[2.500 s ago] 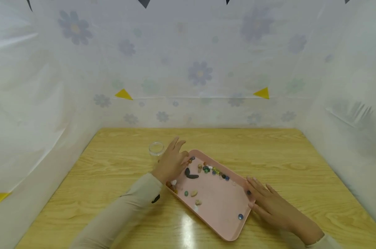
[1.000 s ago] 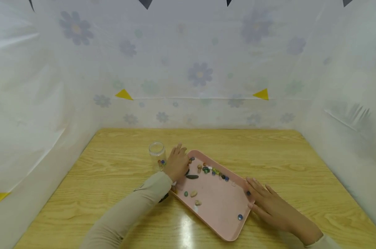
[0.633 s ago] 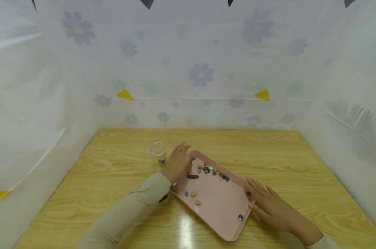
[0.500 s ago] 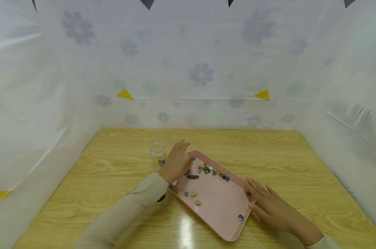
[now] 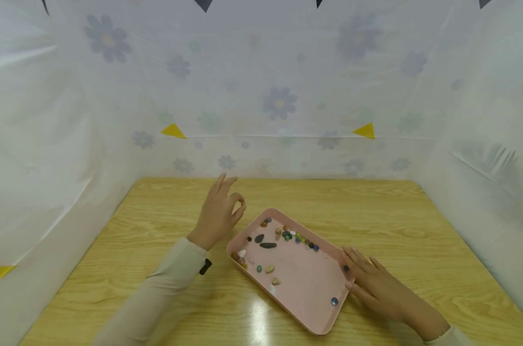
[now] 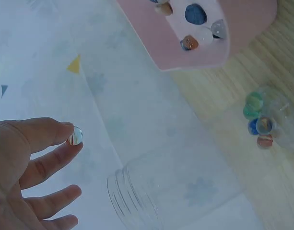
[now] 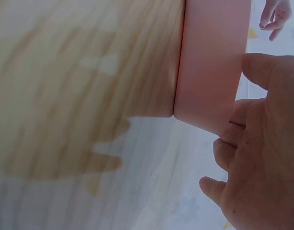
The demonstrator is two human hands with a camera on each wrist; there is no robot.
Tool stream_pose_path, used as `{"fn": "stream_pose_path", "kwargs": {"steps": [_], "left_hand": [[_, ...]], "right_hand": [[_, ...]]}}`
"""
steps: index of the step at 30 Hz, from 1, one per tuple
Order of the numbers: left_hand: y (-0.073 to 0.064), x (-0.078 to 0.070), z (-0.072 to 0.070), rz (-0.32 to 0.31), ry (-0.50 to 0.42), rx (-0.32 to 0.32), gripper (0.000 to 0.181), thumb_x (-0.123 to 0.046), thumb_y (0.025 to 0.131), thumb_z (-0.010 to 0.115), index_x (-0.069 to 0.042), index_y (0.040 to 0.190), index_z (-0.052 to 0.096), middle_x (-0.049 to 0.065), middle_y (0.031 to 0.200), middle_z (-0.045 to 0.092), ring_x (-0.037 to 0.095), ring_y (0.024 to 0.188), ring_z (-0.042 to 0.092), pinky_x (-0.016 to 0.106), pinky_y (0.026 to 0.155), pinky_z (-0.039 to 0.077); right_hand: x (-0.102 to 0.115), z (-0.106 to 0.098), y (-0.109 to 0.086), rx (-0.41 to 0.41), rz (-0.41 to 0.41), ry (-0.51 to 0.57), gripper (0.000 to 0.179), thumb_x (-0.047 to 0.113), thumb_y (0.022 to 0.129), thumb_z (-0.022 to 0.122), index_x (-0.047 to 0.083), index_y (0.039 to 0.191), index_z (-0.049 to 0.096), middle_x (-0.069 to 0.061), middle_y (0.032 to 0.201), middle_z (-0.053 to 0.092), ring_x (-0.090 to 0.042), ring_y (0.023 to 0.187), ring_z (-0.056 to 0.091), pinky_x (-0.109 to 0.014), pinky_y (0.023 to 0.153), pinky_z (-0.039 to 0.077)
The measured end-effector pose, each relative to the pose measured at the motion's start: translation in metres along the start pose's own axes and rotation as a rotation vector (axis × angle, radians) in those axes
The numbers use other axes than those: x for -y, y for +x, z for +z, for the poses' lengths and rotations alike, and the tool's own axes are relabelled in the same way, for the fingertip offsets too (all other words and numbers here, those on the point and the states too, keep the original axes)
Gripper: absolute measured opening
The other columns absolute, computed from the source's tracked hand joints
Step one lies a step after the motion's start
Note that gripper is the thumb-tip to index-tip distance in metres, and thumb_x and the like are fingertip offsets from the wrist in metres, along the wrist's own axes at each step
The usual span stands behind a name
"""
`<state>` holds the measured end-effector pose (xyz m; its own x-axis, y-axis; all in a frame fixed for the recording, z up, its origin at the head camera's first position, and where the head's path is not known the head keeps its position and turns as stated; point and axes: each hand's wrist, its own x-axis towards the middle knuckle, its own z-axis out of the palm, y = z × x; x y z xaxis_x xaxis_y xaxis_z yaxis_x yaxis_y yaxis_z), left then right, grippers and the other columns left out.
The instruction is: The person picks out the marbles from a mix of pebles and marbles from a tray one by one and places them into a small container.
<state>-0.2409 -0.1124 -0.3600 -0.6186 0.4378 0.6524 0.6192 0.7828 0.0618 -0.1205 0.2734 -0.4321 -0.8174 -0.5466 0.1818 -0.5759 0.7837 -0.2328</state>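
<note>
My left hand (image 5: 214, 211) pinches a clear glass marble (image 6: 76, 136) with coloured streaks between thumb and index finger, the other fingers spread. It is above the table, left of the pink tray (image 5: 306, 281). In the left wrist view a clear jar (image 6: 127, 196) stands beneath it, several marbles (image 6: 260, 120) at its bottom; the hand and sleeve hide the jar in the head view. My right hand (image 5: 378, 288) rests on the tray's right edge, fingers extended over the rim (image 7: 211, 72). Stones and marbles lie in the tray, among them a long dark stone (image 5: 268, 245).
A row of small marbles and stones (image 5: 302, 238) runs along the tray's far side. A blue glass piece (image 5: 334, 301) lies near its right end. The wooden table (image 5: 374, 206) is enclosed by pale flowered sheeting (image 5: 279, 144) at the back and sides.
My left hand has left the tray's left end, moving left and up with a marble pinched in its fingers. My right hand and the tray have stayed in place.
</note>
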Motion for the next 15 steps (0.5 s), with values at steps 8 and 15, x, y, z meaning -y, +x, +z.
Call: {"fn": "stream_pose_path", "kwargs": {"steps": [8,15], "left_hand": [[-0.010,0.023,-0.015,-0.125,0.005,-0.002,0.010,-0.012,0.083,0.075,-0.003,0.084,0.072,0.026,0.131,0.053,0.044,0.133,0.036,0.050,0.115,0.024],[-0.022,0.038,-0.016,-0.198,0.006,0.015,0.013,-0.013,0.082,0.076,-0.001,0.087,0.073,0.026,0.130,0.053,0.042,0.133,0.038,0.052,0.114,0.025]], "right_hand": [[0.002,0.000,0.000,-0.001,0.002,0.001,0.060,0.032,0.100,0.050,0.006,0.151,0.030,-0.016,0.154,0.031,-0.015,0.146,0.016,-0.009,0.108,-0.013],[0.003,-0.001,0.000,-0.003,0.001,0.001,0.060,0.032,0.100,0.050,0.008,0.151,0.029,-0.015,0.154,0.030,-0.015,0.146,0.016,-0.009,0.108,-0.013]]}}
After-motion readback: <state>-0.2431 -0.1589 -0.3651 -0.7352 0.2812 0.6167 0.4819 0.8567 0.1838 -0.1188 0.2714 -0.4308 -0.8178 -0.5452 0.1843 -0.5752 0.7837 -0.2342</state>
